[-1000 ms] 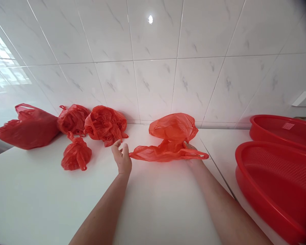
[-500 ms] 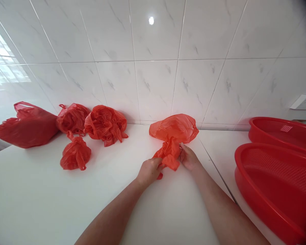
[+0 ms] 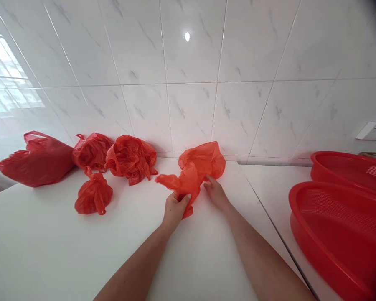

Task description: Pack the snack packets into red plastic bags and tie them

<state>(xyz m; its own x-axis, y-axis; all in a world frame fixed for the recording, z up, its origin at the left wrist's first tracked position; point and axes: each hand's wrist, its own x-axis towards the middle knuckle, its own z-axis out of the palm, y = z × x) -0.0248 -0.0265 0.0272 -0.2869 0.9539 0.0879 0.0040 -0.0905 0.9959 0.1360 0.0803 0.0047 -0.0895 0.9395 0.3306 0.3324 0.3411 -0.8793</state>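
A thin red plastic bag [image 3: 203, 161] lies on the white tabletop against the tiled wall, its body puffed and its near end bunched. My left hand [image 3: 174, 209] is closed on the gathered near end, thumb on top, with one loose flap pointing left. At the right side of the neck, my right hand [image 3: 217, 193] has its bent fingers closed on the plastic; the fingertips are partly hidden by the bag. To the left are a crumpled red bag [image 3: 132, 159], another bundled red bag [image 3: 92, 151] and a small knotted red bag [image 3: 94, 195].
A larger full red bag [image 3: 42, 163] stands at the far left. Two red perforated plastic baskets [image 3: 307, 225] sit on the right, beyond a seam in the tabletop. A white socket [image 3: 373, 131] is on the tiled wall [image 3: 191, 113].
Both hands have shifted left with the bag. Its body has moved left, and the bunched end has turned so that a flap sticks out leftward. The view has tilted slightly up.
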